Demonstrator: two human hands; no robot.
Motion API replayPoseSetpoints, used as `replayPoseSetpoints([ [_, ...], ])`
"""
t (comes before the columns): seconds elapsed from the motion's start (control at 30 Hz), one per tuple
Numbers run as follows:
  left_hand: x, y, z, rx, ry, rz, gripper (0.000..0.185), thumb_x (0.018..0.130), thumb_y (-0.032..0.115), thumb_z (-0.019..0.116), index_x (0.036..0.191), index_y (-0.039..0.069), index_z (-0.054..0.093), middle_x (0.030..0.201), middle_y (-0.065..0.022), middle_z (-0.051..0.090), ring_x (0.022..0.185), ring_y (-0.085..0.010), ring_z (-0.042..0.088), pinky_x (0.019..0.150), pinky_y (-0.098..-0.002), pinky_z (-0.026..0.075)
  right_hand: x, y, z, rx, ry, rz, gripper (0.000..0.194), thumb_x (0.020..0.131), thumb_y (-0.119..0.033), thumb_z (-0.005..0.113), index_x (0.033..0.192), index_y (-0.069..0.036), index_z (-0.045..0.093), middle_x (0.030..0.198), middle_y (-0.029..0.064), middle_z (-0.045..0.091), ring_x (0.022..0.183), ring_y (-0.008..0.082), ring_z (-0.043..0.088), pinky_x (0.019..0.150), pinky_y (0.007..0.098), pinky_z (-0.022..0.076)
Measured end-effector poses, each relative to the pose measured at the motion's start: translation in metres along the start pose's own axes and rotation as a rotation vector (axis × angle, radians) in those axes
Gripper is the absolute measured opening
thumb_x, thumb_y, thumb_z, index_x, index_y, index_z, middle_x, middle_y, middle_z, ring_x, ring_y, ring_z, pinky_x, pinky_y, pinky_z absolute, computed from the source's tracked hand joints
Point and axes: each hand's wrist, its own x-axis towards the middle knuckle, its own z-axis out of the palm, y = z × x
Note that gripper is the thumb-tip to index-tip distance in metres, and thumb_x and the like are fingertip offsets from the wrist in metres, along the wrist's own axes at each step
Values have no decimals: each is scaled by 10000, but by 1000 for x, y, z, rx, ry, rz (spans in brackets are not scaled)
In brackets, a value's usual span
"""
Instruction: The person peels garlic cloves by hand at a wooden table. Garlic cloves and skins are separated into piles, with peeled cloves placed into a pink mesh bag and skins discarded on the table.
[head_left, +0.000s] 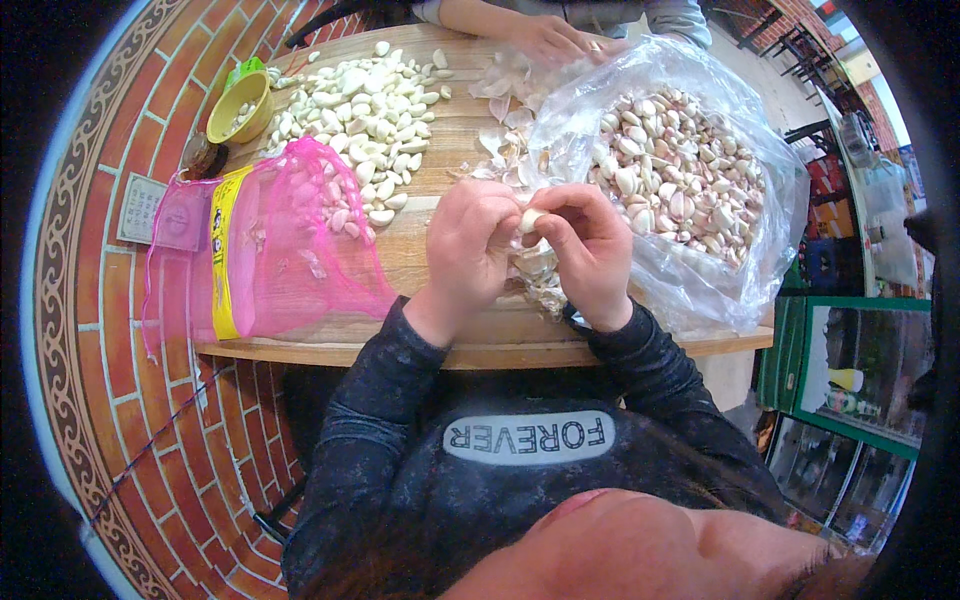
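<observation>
A pale garlic clove (532, 220) is pinched between my two hands above the wooden table. My right hand (592, 251) grips it with thumb and forefinger. The curled fingers of my left hand (471, 244) press on its left side, and their tips are partly hidden. Papery garlic skins (536, 270) lie under the hands. To the right, a clear plastic bag (776, 217) lies open around a heap of unpeeled garlic cloves (679, 176). Peeled white cloves (360, 97) are spread over the table's far left.
A pink mesh bag (285, 277) with a yellow band covers the table's near left, partly over some cloves. Behind it stand a yellow bowl (244, 111) and a small jar (201, 154) by the brick wall (120, 300). Across the table, another person's hand (551, 39) is among skins.
</observation>
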Motion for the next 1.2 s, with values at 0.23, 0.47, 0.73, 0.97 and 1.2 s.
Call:
replayPoseSetpoints([
  [0.23, -3, 5, -1, 44, 10, -85, 167, 920, 188, 689, 940, 61, 582, 945, -111, 615, 859, -309, 600, 745, -401, 494, 5, 0, 3, 142, 59, 102, 93, 982, -3, 602, 1072, 6, 578, 1054, 112, 657, 855, 150, 654, 804, 289, 548],
  [0.47, 3, 7, -4, -43, -4, 60, 214, 839, 27, 731, 978, 51, 570, 966, -114, 608, 881, -304, 604, 743, -385, 506, 4, 6, 4, 141, 14, -33, 84, 986, -11, 600, 1066, -2, 576, 1055, 102, 655, 898, 143, 637, 814, 283, 542],
  [0.73, -2, 7, 0, -24, 80, -35, 209, 831, -45, 681, 927, 47, 520, 960, -112, 615, 869, -292, 609, 754, -375, 510, 4, 3, 11, 25, 45, 5, 171, 943, -1, 668, 1112, 6, 645, 1002, 63, 691, 865, 110, 664, 771, 248, 545],
  [0.97, 1, -3, -3, -224, 274, -344, 184, 911, -30, 646, 979, 38, 489, 979, -134, 593, 843, -174, 598, 754, -315, 502, 9, -12, 17, 51, 7, 101, 278, 930, -3, 680, 1194, -2, 594, 1033, 30, 648, 899, 88, 640, 789, 235, 535],
  [1.2, 2, -29, -9, 269, -55, -310, 115, 867, 148, 671, 955, 75, 684, 927, -130, 661, 871, -319, 637, 745, -445, 509, 96, -37, 42, -815, -435, -263, 210, 908, -21, 610, 1111, -23, 663, 994, 143, 662, 890, 264, 676, 805, 362, 549],
])
